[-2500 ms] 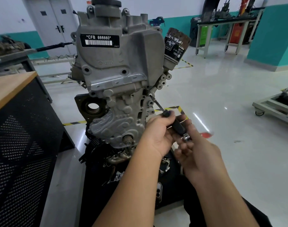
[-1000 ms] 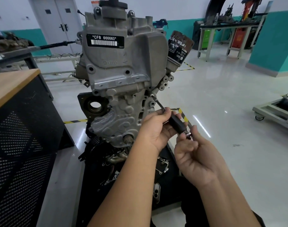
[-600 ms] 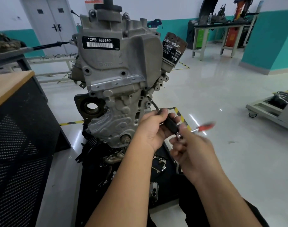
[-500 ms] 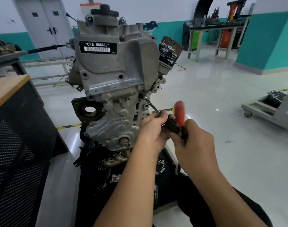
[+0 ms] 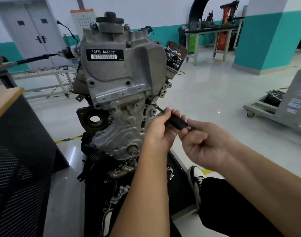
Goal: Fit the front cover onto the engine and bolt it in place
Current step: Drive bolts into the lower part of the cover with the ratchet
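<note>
Auto workshop: bare engine (image 5: 122,93) on stand at centre, steel workbench (image 5: 213,31) with machinery at 1 o'clock, glossy floor (image 5: 206,93) with hazard tape (image 5: 68,139).

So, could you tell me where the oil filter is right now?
In the head view, the oil filter sits at the engine's upper right, above the driver tool.

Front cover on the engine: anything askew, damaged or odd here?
Nothing stands out. The front cover sits flush on the engine; both hands, left and right, hold the driver at a bolt on its right edge.
</note>
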`<state>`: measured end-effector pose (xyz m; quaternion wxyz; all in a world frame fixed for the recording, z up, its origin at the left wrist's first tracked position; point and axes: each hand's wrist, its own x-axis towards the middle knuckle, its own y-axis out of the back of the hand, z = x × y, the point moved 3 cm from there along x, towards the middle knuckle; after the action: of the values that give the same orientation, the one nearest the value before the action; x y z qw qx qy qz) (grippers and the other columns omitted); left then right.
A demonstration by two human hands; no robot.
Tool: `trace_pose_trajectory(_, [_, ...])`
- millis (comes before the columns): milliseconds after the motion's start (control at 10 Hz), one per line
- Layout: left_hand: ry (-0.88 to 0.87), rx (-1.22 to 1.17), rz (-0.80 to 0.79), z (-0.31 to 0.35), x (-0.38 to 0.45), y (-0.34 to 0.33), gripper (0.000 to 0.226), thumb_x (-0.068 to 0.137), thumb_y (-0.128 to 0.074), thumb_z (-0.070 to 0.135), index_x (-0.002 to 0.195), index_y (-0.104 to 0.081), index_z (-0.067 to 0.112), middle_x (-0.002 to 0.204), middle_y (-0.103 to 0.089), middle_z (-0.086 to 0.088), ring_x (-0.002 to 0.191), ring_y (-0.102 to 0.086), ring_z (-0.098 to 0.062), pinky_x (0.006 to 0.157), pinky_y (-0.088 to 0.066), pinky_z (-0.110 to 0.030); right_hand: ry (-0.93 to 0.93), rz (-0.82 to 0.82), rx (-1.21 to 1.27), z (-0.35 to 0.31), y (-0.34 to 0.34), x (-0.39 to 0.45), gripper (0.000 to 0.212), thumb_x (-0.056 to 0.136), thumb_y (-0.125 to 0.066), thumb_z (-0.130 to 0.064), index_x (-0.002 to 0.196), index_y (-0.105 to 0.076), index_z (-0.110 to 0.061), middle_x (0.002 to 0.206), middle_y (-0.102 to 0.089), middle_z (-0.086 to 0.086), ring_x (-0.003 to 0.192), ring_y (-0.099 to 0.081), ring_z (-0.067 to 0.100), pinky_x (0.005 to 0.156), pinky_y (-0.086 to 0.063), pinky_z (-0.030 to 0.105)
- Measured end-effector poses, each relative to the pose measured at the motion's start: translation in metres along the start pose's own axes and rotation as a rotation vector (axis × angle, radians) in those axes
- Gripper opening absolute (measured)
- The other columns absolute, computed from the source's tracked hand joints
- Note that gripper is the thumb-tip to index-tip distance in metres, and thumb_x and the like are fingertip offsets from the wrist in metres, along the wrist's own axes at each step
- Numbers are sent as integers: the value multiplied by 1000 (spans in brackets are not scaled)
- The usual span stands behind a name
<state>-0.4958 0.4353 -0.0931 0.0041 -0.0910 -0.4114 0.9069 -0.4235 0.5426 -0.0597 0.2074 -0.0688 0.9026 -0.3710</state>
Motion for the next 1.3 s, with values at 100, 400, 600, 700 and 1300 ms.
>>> trace_pose_trajectory(100, [-2, -36, 6, 0, -1, -1, 19, 104, -50, 6, 87, -57, 2, 74, -66, -11, 64, -71, -21, 66, -63, -36, 473, 279, -939, -16, 5, 0, 6, 101, -58, -19, 100, -60, -13, 79, -64, 10, 47, -54, 23, 44, -41, 28])
trace_pose_trajectory(400, [35, -18, -6, 5, -4, 3, 40, 102, -59, 19, 68, -76, 7, 74, -75, -7, 62, -73, -15, 56, -59, -21, 754, 287, -1191, -17, -26, 24, 35, 97, -63, -37, 127, -56, -22, 83, -68, 3, 70, -63, 38, 52, -40, 33])
trace_pose_trajectory(600, [86, -51, 18, 2, 1, 1, 38, 106, -50, 27, 80, -67, 6, 74, -72, -8, 68, -73, -23, 80, -61, -36, 211, 200, -267, 8, -19, 21, 26, 101, -59, -34, 77, -64, -24, 58, -51, 0, 31, -31, 10, 33, -25, 18])
trace_pose_trajectory(700, [62, -121, -15, 2, 2, -3, 45, 109, -42, 23, 77, -67, 4, 72, -69, -10, 60, -71, -17, 58, -59, -24, 797, 370, -1392, -15, -13, 18, 30, 100, -47, -37, 93, -65, -14, 74, -68, 11, 55, -62, 34, 51, -37, 33])
trace_pose_trajectory(1300, [-37, -173, 8, -7, 12, -10, 13, 103, -53, 4, 90, -54, 7, 75, -67, -11, 97, -64, -34, 64, -63, -34, 73, 134, -320, 9, 5, 38, 24, 102, -57, -41, 87, -66, -24, 56, -51, 3, 33, -34, 13, 36, -29, 21])
